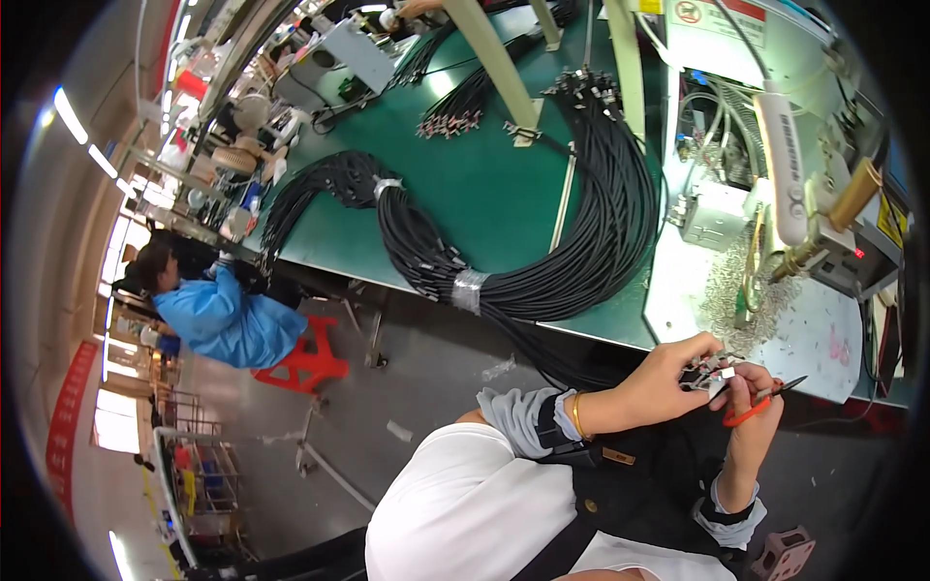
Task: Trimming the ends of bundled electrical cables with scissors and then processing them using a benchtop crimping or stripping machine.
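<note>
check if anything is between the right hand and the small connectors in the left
Nothing visible stands between them: the right hand is right at the small connectors that the left hand holds. The orange-handled tool is also in the right hand, but its dark tip points away from the connectors.

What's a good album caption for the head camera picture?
The left hand holds cable ends and the right hand an orange-handled tool, near black cables bundled on a green table.
</note>
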`<action>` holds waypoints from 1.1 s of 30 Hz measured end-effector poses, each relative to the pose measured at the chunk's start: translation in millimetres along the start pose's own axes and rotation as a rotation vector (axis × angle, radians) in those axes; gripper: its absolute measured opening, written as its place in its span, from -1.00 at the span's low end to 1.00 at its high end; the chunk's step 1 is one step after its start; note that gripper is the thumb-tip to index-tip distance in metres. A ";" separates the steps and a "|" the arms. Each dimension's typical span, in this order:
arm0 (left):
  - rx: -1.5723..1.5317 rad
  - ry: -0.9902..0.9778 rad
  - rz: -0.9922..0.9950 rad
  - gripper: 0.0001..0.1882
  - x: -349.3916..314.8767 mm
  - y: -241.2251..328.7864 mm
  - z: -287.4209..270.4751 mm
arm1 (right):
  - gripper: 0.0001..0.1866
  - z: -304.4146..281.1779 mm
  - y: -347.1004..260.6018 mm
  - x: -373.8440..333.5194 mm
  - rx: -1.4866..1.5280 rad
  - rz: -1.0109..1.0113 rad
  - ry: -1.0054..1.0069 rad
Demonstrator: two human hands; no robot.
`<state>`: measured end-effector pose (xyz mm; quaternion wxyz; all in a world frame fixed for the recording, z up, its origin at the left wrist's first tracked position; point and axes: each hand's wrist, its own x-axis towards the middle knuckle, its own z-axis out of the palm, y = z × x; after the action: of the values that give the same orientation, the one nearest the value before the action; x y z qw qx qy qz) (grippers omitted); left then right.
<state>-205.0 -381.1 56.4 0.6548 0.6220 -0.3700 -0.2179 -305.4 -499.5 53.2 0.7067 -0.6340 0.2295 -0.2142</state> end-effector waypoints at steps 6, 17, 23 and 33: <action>0.097 0.019 -0.042 -0.83 5.0 -1.6 3.0 | -0.95 9.3 9.0 -0.4 -0.129 -0.166 0.139; -0.054 0.141 -0.354 -0.84 12.9 3.6 8.4 | -0.92 4.6 -0.2 15.1 0.248 0.012 -0.134; -0.257 0.149 -0.439 -0.83 14.7 10.0 4.4 | -0.85 0.7 -3.2 9.8 0.211 0.025 -0.086; -0.081 0.190 -0.208 -0.85 14.5 13.7 12.3 | -0.62 -6.7 13.6 0.5 -0.607 -0.194 -0.079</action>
<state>-207.6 -398.2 72.2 0.6852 0.6480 -0.2309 -0.2394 -308.8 -503.7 39.1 0.4699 -0.8427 0.1937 -0.1773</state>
